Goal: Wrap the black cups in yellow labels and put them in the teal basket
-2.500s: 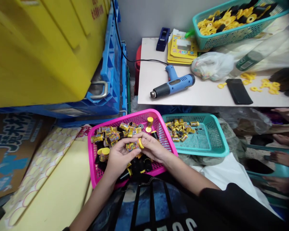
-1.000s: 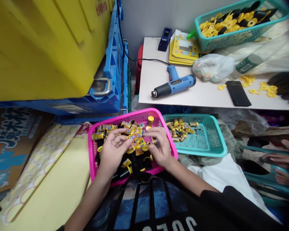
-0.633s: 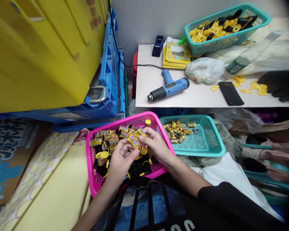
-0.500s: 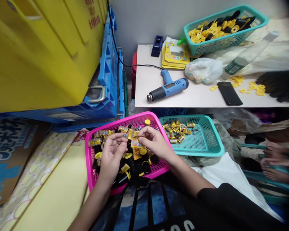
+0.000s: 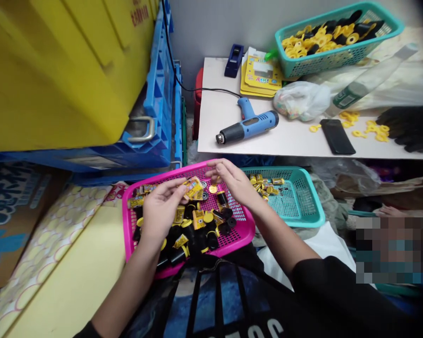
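Note:
In my left hand (image 5: 162, 206), thumb and fingers pinch yellow printed labels (image 5: 193, 188) above a pink basket (image 5: 245, 237). My right hand (image 5: 231, 180) is over the basket's far right side, its fingers loosely curved and apart. A round yellow cap (image 5: 213, 189) lies just below those fingertips; whether they touch it I cannot tell. Small black bottles with yellow caps (image 5: 187, 227) fill the near part of the basket, with loose yellow labels (image 5: 198, 219) among them.
To the right, a teal basket (image 5: 317, 211) holds small labelled bottles (image 5: 266, 185). On the table behind lie a blue heat gun (image 5: 248, 126), a phone (image 5: 337, 136) and a teal basket of yellow and black parts (image 5: 292, 68). Blue crates (image 5: 158, 103) stand at left.
My right hand has left the labels and moved right and up toward the yellow cap. The labels stay in my left hand, which has shifted slightly left. The view has shifted slightly.

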Demonstrator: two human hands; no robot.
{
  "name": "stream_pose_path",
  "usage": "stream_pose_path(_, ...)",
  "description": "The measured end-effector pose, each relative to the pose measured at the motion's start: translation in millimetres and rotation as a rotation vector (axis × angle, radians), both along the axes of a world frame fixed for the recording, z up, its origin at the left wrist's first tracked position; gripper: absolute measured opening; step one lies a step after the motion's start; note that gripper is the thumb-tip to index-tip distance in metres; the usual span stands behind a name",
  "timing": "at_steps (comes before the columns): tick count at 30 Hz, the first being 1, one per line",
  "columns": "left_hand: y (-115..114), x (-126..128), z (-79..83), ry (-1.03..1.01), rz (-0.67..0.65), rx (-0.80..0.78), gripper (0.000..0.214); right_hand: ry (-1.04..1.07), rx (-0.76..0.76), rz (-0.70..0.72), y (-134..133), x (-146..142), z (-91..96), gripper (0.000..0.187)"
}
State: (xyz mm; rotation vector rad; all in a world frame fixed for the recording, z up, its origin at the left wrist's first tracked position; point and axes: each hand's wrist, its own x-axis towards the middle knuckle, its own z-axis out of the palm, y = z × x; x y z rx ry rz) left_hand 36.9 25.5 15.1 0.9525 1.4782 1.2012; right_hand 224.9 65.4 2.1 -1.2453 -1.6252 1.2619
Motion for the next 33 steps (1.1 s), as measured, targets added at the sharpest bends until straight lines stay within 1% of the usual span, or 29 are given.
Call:
stream_pose_path(2, 0, -6, -0.1, 0.104, 0.054, -0.011, 0.029, -0.438, 0.097, 0.095, 4, 7, -1.6, 0.026)
stream_pose_path(4, -3, -12, -3.4, 0.168, 0.075, -0.04, 0.031, -0.873, 0.145, 0.232, 1, 4, -11.1, 0.023)
stream_pose_path(5, -4, -14, -5.9, 0.182, 0.07, -0.053, 0.032, -1.04, 0.155, 0.289, -2, 0, -17.7, 0.024)
stream_pose_path(7, -7, -16, -11.5, 0.165, 0.04, -0.069, 0.032, -1.249, 0.147, 0.364, -9, -12, -30.9, 0.027)
stream_pose_path(8, -8, -18, -14.4, 0.136, 0.021, -0.079, 0.033, -1.298, 0.135, 0.39, -12, -17, -36.1, 0.029)
stream_pose_path(10, -10, -21, -20.2, 0.048, -0.001, -0.111, 0.036, -1.329, 0.108, 0.431, -17, -23, -42.0, 0.032)
stream_pose_path(13, -12, -28, -28.6, -0.057, 0.041, -0.157, 0.043, -1.315, 0.101, 0.466, -23, -23, -42.1, 0.032)
stream_pose_path(16, -14, -33, -35.4, -0.088, 0.068, -0.171, 0.044, -1.295, 0.086, 0.499, -28, -20, -41.0, 0.032)
stream_pose_path(20, -16, -33, -37.9, -0.064, 0.027, -0.139, 0.041, -1.22, 0.037, 0.576, -26, -17, -41.2, 0.036)
stream_pose_path(22, -18, -32, -36.1, -0.028, 0.001, -0.109, 0.037, -1.122, 0.054, 0.548, -20, -11, -37.2, 0.039)
stream_pose_path(23, -19, -32, -35.1, -0.004, -0.004, -0.094, 0.036, -1.028, 0.067, 0.495, -17, -6, -33.5, 0.039)
stream_pose_path(25, -20, -33, -33.7, 0.042, -0.012, -0.073, 0.033, -0.715, 0.057, 0.327, -11, 5, -24.3, 0.034)
stream_pose_path(27, -21, -34, -33.9, 0.059, -0.027, -0.07, 0.033, -0.298, -0.04, 0.164, -9, 16, -15.6, 0.029)
stream_pose_path(28, -21, -34, -34.6, 0.056, -0.037, -0.075, 0.033, -0.089, -0.109, 0.112, -9, 19, -12.5, 0.029)
stream_pose_path(30, -21, -34, -35.8, 0.043, -0.054, -0.09, 0.034, 0.255, -0.239, 0.067, -11, 20, -10.1, 0.031)
stream_pose_path(31, -20, -33, -36.0, 0.034, -0.063, -0.096, 0.033, 0.365, -0.286, 0.069, -13, 18, -10.6, 0.032)
stream_pose_path(33, -20, -30, -35.0, 0.017, -0.073, -0.101, 0.032, 0.472, -0.351, 0.093, -17, 12, -14.1, 0.032)
